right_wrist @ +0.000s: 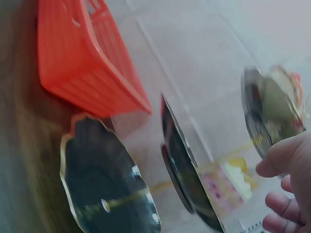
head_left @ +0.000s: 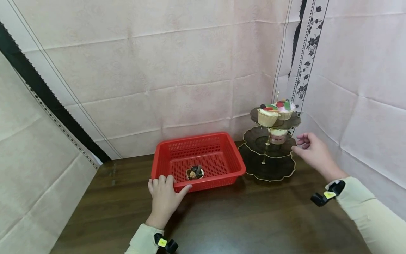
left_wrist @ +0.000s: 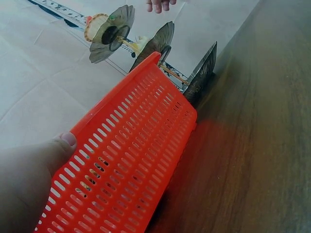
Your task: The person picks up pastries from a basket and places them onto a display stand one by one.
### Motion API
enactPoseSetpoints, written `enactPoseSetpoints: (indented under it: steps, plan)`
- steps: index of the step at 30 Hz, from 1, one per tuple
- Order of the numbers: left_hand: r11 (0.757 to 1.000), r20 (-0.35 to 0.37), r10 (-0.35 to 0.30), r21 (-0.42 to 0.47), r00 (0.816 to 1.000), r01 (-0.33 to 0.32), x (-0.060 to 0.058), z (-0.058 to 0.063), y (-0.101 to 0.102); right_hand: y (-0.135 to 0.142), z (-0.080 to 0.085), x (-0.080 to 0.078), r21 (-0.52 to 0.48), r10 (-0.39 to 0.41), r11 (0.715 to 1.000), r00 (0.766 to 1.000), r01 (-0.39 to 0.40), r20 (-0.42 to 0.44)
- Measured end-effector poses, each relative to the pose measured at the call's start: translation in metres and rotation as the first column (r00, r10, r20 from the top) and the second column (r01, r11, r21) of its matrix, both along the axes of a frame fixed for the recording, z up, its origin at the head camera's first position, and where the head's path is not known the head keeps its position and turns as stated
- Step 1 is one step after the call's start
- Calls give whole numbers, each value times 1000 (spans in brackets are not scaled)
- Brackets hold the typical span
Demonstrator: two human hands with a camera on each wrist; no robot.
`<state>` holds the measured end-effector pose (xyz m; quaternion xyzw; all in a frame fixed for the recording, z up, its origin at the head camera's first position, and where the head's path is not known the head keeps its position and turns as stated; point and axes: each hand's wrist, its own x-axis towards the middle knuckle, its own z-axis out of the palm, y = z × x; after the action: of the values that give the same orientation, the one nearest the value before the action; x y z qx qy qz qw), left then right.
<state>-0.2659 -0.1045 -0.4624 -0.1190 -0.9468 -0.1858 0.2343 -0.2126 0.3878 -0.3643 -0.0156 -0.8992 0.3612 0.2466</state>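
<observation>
My left hand (head_left: 164,199) grips the near left rim of a red plastic basket (head_left: 198,183), with its thumb (left_wrist: 69,139) against the rim. Inside the basket lies one small dark-topped cake (head_left: 195,172). My right hand (head_left: 312,151) is beside the three-tier cake stand (head_left: 268,171), fingers loosely curled and holding nothing. Two cupcakes sit on the top tier, a white-creamed one (head_left: 267,118) and one with a pink and green topping (head_left: 287,112). A layered pink and cream cake (right_wrist: 223,187) stands on the middle tier. The bottom tier (right_wrist: 104,170) is bare.
The dark wooden table (head_left: 253,218) carries the basket and the stand side by side near its back edge. Pale cloth (head_left: 190,70) hangs behind and on both sides, close to the stand at the right.
</observation>
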Motion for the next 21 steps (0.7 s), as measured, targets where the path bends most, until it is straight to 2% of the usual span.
enactPoseSetpoints:
  steps: [5,11,17,21]
  plan:
    - [1000,-4,-1,0,1000,1,0,1,0,-29,-4,12,11,28,1000,996,-27,-88]
    - [1000,-13,0,0,1000,0,1,0,-1,-70,-8,4,-5,133,991,976,-136,-170]
    - [1000,-22,-6,-1,1000,6,2,0,-1,-108,-11,-17,-37,246,967,963,-252,-112]
    - [1000,-39,-13,7,999,13,2,1,0,-134,-13,-33,-84,341,936,939,-343,-41]
